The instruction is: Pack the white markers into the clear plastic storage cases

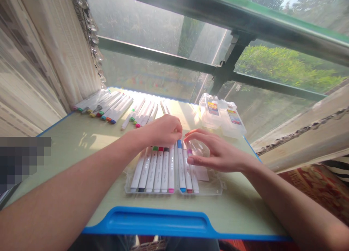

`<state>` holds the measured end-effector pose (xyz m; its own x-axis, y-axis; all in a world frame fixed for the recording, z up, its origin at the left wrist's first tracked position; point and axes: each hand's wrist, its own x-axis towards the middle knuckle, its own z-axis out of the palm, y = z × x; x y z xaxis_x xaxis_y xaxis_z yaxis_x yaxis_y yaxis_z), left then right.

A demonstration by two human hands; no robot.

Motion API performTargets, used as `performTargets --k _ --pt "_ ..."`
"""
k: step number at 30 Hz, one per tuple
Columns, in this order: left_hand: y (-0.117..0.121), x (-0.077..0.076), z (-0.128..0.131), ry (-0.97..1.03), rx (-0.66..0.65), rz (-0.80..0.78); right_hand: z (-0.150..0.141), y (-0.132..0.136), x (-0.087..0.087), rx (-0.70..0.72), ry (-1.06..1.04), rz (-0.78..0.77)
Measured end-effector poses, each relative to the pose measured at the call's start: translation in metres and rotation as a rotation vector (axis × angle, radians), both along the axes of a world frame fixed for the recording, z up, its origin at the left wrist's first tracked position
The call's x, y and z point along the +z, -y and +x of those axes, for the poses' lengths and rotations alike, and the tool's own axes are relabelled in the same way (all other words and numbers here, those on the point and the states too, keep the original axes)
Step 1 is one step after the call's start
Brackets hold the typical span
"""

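A clear plastic marker case [215, 191] lies open on the table, with a row of white markers in each half. My left hand [166, 130] is over the far end of the left row, fingers curled together. Its fingertips are by the top of a blue-capped marker [181, 167]; whatever they pinch is hidden. My right hand [215, 152] reaches over the right half with fingers apart. Its thumb tip is against or just above a marker with a purple band [193, 172]. In the left half, a pink-ended marker [171, 171] lies nearest the divider.
Loose markers [117, 107] lie in a spread along the table's far left, more of them [144, 114] behind my left hand. Two translucent cases [209, 111] with labels stand at the far right corner. The table [100, 192] has a blue rim, against a window.
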<state>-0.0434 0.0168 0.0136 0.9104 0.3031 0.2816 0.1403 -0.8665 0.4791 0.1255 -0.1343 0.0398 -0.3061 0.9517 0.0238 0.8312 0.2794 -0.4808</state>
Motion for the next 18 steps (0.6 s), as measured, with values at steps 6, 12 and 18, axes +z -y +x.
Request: performTargets --k 6,12,18 --pt "-0.0004 0.0002 0.0006 -0.031 0.008 -0.035 -0.0029 0.0006 -0.0057 -0.019 -0.025 0.018" --pt "0.0004 0.0020 0.0000 -0.040 0.008 -0.037 -0.0029 0.0007 -0.0096 -0.040 -0.001 -0.021" --pt "0.0003 0.0011 -0.0001 -0.039 -0.003 -0.069 -0.0026 -0.0009 -0.0102 -0.037 -0.026 -0.019"
